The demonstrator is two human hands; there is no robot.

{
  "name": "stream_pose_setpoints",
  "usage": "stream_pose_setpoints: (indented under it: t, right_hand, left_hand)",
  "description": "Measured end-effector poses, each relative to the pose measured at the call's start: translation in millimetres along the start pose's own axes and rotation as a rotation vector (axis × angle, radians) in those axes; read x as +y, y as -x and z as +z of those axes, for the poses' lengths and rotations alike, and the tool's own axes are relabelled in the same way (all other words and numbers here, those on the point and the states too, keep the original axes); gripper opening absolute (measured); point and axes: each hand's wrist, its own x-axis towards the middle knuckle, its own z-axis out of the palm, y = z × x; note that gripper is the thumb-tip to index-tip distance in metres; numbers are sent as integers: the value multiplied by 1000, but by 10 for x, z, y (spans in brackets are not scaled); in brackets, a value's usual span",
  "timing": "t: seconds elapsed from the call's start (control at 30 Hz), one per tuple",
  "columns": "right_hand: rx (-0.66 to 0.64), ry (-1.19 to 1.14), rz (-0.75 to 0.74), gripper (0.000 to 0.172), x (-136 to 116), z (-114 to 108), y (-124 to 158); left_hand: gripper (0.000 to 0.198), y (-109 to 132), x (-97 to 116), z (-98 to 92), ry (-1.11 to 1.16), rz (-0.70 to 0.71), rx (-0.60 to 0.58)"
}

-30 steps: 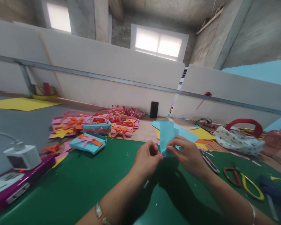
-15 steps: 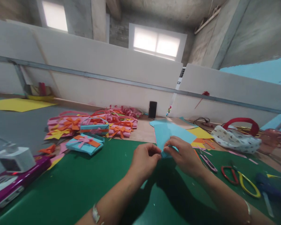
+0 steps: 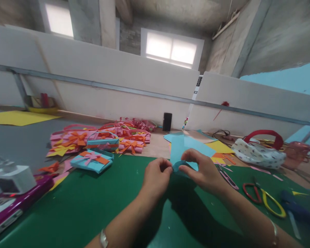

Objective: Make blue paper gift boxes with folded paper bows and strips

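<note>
Between my hands is a piece of light blue paper (image 3: 177, 155), its near end curled up above the green mat. My left hand (image 3: 157, 175) is closed, thumb and forefinger pinching the left side of that curled end. On the right side, the thumb and bent forefinger of my right hand (image 3: 203, 170) sit around the curl, their tips slightly apart and touching it. Other light blue sheets (image 3: 201, 147) lie just beyond, partly hidden by the fingers. The exact folds of the paper are too small to make out.
Finished-looking blue paper bag (image 3: 91, 162) and a pile of pink and orange paper pieces (image 3: 131, 144) lie left. A purple power strip (image 3: 23, 203) is at near left. Pink cutter (image 3: 229, 181), pliers (image 3: 263, 196) and a dark blue glue gun (image 3: 299, 210) lie right. A phone (image 3: 167, 121) leans behind.
My right thumb and forefinger have spread wider around the curled paper end. My left hand keeps its pinch. The whole view has shifted slightly.
</note>
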Motion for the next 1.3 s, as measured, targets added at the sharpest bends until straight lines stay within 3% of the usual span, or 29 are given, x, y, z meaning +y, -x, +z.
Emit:
stream_pose_setpoints:
  t: [0.2,0.53,0.77,1.03,1.3]
  right_hand:
    - [-61,-51,22,16,33,-38,-29]
    - [-127,-45,1,13,59,35,-13]
    - [-68,-45,19,28,80,28,-3]
    - [-37,-62,-9,8,33,82,6]
    - [1,-57,-13,8,55,100,5]
  left_hand:
    - [9,-7,-22,34,10,-27,13]
    - [12,33,39,11,0,-11,57]
    - [10,-14,2,12,-25,-1,102]
    - [15,-1,-12,13,2,-5,56]
    - [18,-19,-21,38,36,45,-50]
